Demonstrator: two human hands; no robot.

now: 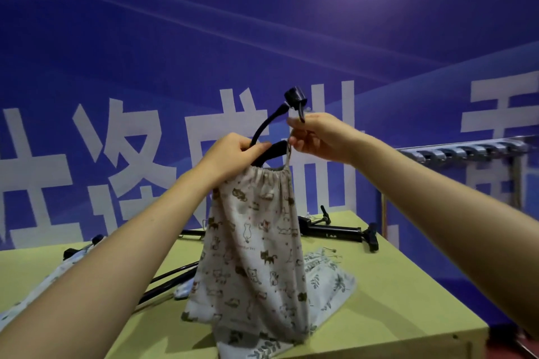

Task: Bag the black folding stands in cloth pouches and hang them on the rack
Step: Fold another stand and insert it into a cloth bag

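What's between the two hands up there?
In the head view, the black stand's curved neck and the cat-print pouch's drawstring rise between the left hand and right hand.

Big white Chinese characters run across the blue banner (pixel 262 52) behind the table, all cut off by the arms and the frame edges, so none reads for certain. Small pale lettering sits on the black folding stand (pixel 338 232) near the table's far edge, too blurred to read.

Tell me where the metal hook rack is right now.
Head view, far right: the metal hook rack stands against the blue banner, beyond the green table, behind the right forearm.
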